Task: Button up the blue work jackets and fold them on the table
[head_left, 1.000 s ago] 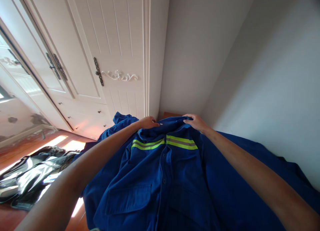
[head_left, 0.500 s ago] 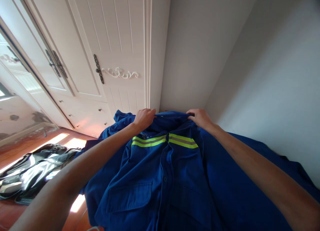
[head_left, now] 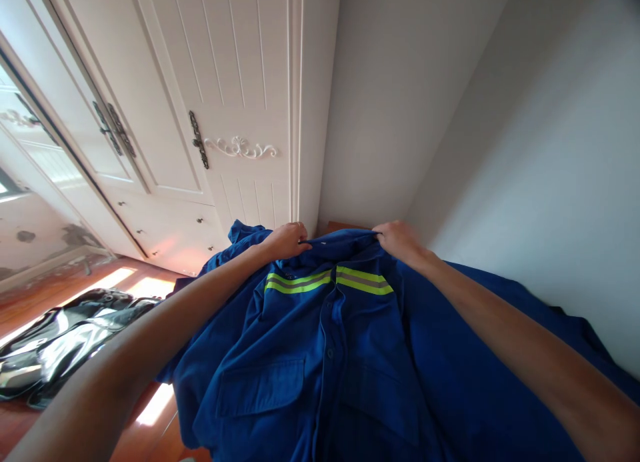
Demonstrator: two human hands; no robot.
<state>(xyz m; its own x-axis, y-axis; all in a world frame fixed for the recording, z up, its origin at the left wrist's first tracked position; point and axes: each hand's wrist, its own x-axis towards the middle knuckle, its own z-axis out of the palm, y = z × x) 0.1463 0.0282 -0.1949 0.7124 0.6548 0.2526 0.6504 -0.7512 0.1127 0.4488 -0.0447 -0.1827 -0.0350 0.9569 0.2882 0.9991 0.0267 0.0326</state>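
The jacket (head_left: pixel 295 335) is matt cloth, the floor (head_left: pixel 156 434) glossy.

One blue cloth work jacket (head_left: pixel 265 335), front uppermost, with round buttons (head_left: pixel 329 353) and a flapped pocket (head_left: pixel 260 387). Across chest: yellow-green bands (head_left: pixel 299 283) with grey centres. Blue cloth collar (head_left: pixel 345 238), pinched between bare left hand (head_left: pixel 289 241) and bare right hand (head_left: pixel 399 241), set apart. Behind: white panelled wardrobe (head_left: pixel 240 69), dark ornate metal handles (head_left: pixel 199 140). At left: glossy black article (head_left: pixel 75 342), kind unclear, on reddish-brown wooden floor (head_left: pixel 155 442). At right: plain grey wall (head_left: pixel 550 169).
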